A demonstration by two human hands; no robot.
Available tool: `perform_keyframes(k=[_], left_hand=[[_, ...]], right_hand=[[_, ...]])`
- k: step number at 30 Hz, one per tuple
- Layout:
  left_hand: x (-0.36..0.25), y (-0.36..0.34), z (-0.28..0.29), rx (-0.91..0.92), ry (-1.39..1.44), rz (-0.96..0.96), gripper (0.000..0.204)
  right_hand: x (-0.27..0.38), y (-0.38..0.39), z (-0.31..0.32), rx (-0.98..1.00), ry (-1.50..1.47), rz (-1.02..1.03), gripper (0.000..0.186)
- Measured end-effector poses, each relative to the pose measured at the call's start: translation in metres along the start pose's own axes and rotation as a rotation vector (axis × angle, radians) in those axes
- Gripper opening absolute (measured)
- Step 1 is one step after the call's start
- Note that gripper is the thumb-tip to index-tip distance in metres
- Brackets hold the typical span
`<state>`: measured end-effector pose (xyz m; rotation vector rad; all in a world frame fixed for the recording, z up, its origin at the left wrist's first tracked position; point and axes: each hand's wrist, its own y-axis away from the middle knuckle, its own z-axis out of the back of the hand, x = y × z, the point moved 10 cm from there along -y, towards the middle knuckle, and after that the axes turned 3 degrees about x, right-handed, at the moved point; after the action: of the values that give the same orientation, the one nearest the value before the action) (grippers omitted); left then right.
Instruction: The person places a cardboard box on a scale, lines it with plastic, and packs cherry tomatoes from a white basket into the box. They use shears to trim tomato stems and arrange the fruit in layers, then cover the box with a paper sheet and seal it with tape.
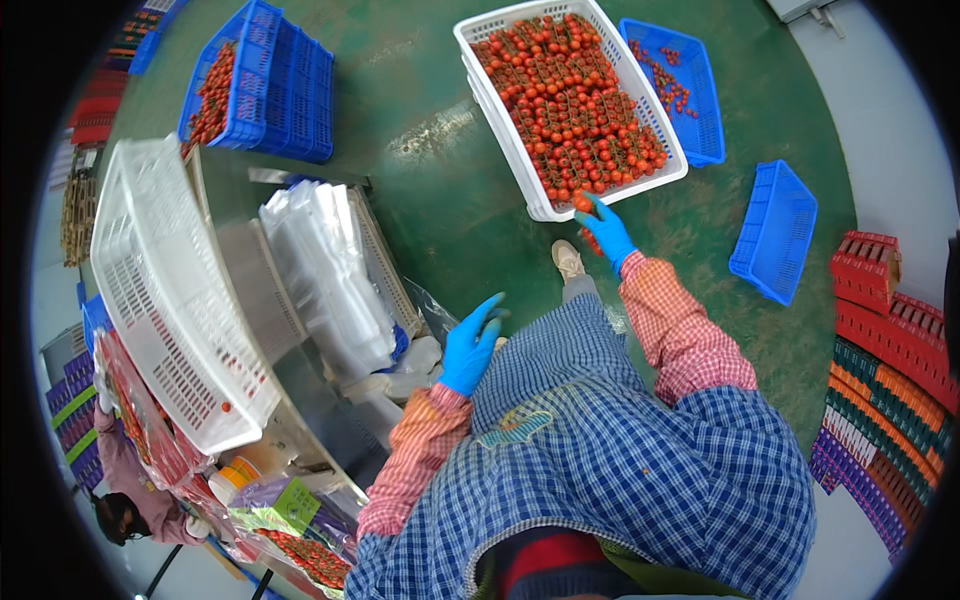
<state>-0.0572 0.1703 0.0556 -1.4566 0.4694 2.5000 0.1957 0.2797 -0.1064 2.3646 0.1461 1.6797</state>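
Observation:
My right hand, in a blue glove, is closed on a small bunch of cherry tomatoes. Red fruit shows at the fingertips and below the palm. It is at the near edge of a white crate, which is filled with rows of cherry tomatoes on the vine. My left hand, also blue-gloved, hangs in front of my apron with its fingers apart and nothing in them. Beside it, on the left, clear plastic bags lie on a shelf of the metal table.
A white crate stands on the table at my left. Blue crates are stacked at the far left. More blue crates sit on the right. Coloured cartons line the right wall. Another person works across the table.

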Motion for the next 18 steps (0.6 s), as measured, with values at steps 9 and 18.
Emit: perform_keyframes(k=[9, 18], left_hand=[[0.023, -0.193, -0.118, -0.032, -0.133, -0.002, 0.03], [0.135, -0.246, -0.116, -0.624, 0.298, 0.282, 0.024]], right_hand=[[0.035, -0.076, 0.142, -0.501, 0.978, 0.106, 0.074], [0.047, -0.057, 0.088, -0.425, 0.932, 0.241, 0.028]])
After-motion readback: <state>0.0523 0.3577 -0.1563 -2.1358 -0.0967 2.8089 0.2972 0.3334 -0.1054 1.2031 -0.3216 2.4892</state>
